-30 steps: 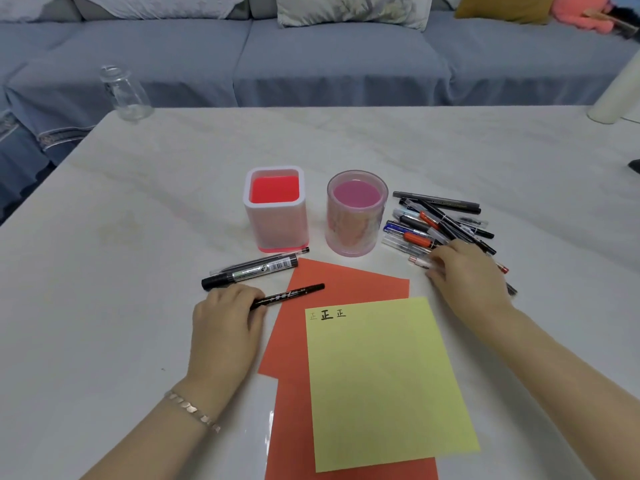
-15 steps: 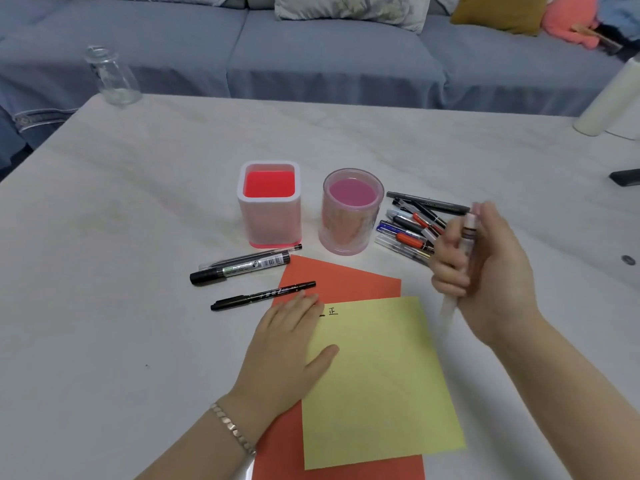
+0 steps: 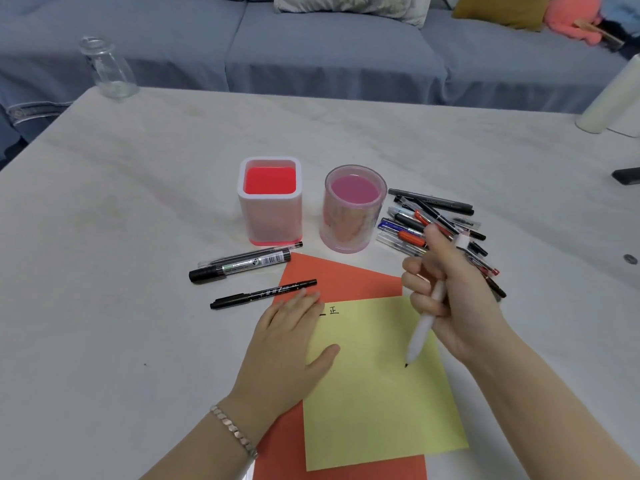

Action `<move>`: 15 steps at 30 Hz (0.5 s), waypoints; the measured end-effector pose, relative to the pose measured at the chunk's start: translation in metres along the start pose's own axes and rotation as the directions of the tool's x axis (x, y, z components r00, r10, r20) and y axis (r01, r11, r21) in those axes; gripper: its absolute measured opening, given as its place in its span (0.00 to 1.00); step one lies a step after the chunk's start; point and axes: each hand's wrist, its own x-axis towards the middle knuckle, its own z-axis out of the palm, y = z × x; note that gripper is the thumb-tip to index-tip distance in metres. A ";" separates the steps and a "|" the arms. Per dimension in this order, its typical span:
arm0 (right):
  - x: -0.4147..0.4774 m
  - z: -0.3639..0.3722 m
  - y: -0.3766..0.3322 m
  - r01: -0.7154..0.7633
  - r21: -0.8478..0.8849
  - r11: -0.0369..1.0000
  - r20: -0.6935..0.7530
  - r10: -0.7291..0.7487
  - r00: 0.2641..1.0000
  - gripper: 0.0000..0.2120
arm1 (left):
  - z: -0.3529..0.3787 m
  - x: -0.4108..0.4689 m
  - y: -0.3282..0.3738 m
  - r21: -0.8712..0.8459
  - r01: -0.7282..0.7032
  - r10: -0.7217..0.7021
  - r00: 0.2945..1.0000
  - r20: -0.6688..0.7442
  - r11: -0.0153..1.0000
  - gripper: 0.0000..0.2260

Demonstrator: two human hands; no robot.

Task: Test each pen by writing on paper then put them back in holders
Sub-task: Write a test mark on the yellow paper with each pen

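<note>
A yellow sheet [image 3: 377, 393] lies on red paper [image 3: 341, 277] at the table's near middle, with black characters at its top left. My left hand [image 3: 287, 344] rests flat on the yellow sheet's left edge, fingers spread. My right hand [image 3: 453, 299] grips a white pen [image 3: 420, 330], its tip pointing down just above the yellow sheet. A square pink holder [image 3: 270, 202] and a round pink holder [image 3: 353, 209] stand behind the papers. A pile of pens [image 3: 433, 220] lies right of the round holder. Two black markers [image 3: 242, 266] and a thin black pen [image 3: 263, 294] lie left of the red paper.
A clear glass jar [image 3: 107, 69] stands at the table's far left corner. A white cylinder [image 3: 609, 98] stands at the far right edge, with a dark object [image 3: 627, 174] nearer. A grey sofa [image 3: 311, 46] with cushions runs behind the table.
My right hand picked a white pen from the pile and brought it down over the yellow sheet. My left hand left the thin black pen and moved onto the sheet's left edge.
</note>
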 end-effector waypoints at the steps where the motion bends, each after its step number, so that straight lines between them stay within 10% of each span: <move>1: 0.002 -0.003 0.001 0.012 -0.027 1.000 -0.032 -0.013 0.999 0.21 | 0.000 0.000 0.000 0.000 -0.002 0.002 1.000 0.000 1.000 0.26; 7: 0.004 -0.020 0.004 -0.015 -0.280 0.960 -0.058 -0.001 0.998 0.35 | 0.000 -0.001 0.000 -0.006 -0.005 0.005 1.000 0.002 1.000 0.25; 12: 0.001 -0.027 0.021 0.163 -0.469 0.868 0.036 -0.166 0.986 0.09 | 0.001 0.000 -0.001 -0.023 -0.020 0.019 0.999 -0.033 1.000 0.24; 15: 0.005 -0.028 0.034 0.200 -0.490 0.849 -0.003 -0.232 0.973 0.12 | 0.003 0.000 -0.003 -0.019 -0.037 0.036 0.998 -0.060 0.999 0.23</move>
